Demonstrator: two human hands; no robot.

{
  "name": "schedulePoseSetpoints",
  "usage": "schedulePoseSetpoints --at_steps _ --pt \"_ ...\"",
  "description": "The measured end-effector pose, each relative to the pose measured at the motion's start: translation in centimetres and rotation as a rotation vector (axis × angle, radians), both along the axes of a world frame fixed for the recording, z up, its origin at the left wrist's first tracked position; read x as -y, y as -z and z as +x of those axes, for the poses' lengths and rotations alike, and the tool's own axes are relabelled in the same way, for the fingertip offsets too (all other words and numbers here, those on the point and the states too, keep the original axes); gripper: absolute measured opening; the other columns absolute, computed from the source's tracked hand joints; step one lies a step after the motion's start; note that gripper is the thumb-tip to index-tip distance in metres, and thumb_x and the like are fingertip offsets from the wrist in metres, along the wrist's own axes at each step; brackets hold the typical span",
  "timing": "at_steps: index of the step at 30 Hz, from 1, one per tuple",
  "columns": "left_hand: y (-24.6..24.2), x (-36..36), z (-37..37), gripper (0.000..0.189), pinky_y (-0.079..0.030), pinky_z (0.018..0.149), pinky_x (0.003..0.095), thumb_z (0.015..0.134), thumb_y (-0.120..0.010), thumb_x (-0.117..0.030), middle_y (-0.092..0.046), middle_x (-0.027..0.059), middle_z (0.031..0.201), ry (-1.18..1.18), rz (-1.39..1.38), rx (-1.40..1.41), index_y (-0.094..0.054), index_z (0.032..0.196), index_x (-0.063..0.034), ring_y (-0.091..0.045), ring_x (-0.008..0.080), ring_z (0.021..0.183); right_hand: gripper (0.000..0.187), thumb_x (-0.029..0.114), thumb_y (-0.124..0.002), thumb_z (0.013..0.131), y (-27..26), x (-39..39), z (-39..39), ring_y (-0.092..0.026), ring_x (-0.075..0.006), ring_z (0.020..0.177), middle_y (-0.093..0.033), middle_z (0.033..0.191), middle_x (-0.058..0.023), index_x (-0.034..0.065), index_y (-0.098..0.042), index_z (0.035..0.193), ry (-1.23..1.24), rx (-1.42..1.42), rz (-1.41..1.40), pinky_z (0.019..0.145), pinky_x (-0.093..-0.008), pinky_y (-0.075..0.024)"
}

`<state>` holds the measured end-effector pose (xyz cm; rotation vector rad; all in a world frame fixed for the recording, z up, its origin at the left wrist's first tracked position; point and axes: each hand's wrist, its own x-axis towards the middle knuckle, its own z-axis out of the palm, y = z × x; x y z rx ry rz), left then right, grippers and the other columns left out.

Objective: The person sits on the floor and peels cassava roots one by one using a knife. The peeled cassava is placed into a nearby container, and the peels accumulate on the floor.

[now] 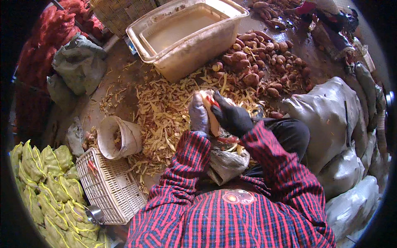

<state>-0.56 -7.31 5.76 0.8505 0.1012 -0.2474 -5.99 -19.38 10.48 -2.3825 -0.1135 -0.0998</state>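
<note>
My left hand (199,114), in a grey glove, grips a pale, peeled-looking sweet potato (213,121) from its left side. My right hand (235,117), in a dark glove, is closed around a red-handled tool, probably a peeler (212,101), held against the upper part of the sweet potato. Fingers and glove hide the tool's blade. A grey cloth or sack (229,164) lies across my lap beneath both hands, with strips of peel on it. Yellowish peelings (161,111) form a wide heap on the floor beyond my hands.
Unpeeled sweet potatoes (251,62) are piled beyond my right hand. A large plastic tub (192,59) holds cloudy water. Left are a white bucket (119,138), an upturned plastic crate (108,186) and green mesh sacks (55,192). Full grey sacks (328,121) stand right; another person (332,34) sits far right.
</note>
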Motion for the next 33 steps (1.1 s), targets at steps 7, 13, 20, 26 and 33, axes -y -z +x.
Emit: schedulePoseSetpoints --at_steps 7,13,20,26,33 --pt "2.7 -2.2 1.2 0.051 -0.052 0.080 0.0335 0.094 -0.041 -0.052 -0.066 0.0087 0.093 0.000 -0.266 -0.158 -0.062 0.102 -0.0053 -0.064 0.0215 0.084 0.050 0.029 -0.066 0.085 1.2 -2.0 -12.5 -0.066 -0.0354 0.086 -0.065 0.093 -0.0223 0.0141 -0.053 0.130 -0.048 -0.396 -0.076 0.071 -0.0392 -0.0523" --pt "2.3 -2.1 0.7 0.051 -0.050 0.082 0.0332 0.092 -0.041 -0.054 -0.065 0.0071 0.097 0.042 -0.346 -0.093 -0.061 0.104 -0.0083 -0.062 0.0209 0.087 0.047 0.032 -0.054 0.091 -1.0 -0.8 -3.4 -0.063 -0.0409 0.076 -0.064 0.084 -0.0242 0.0087 -0.049 0.131 0.086 0.058 0.014 0.066 -0.0463 -0.0492" --pt "1.1 -2.1 1.5 0.054 -0.054 0.073 0.0351 0.094 -0.038 -0.055 -0.065 0.0069 0.087 -0.025 -0.255 -0.189 -0.061 0.102 -0.0066 -0.064 0.0220 0.077 0.058 0.037 -0.055 0.089 1.9 -1.9 -11.8 -0.063 -0.0392 0.085 -0.064 0.094 -0.0229 0.0137 -0.038 0.139 -0.086 -0.438 -0.209 0.071 -0.0475 -0.0498" --pt "-0.5 -0.7 0.2 0.054 -0.052 0.076 0.0345 0.094 -0.042 -0.051 -0.063 0.0104 0.089 0.168 -0.285 -0.137 -0.056 0.109 -0.0004 -0.061 0.0224 0.080 0.055 0.027 -0.059 0.089 -1.5 0.3 -6.3 -0.065 -0.0403 0.079 -0.064 0.089 -0.0246 0.0098 -0.041 0.138 0.084 -0.208 -0.005 0.070 -0.0409 -0.0520" --pt "1.5 -1.7 0.8 0.060 -0.052 0.070 0.0318 0.095 -0.036 -0.057 -0.064 0.0051 0.085 -0.050 -0.166 -0.205 -0.062 0.105 -0.0041 -0.061 0.0183 0.076 0.052 0.033 -0.059 0.089 1.0 -3.2 -8.9 -0.062 -0.0377 0.097 -0.062 0.110 -0.0230 0.0132 -0.046 0.135 0.077 -0.388 0.070 0.080 -0.0423 -0.0502"
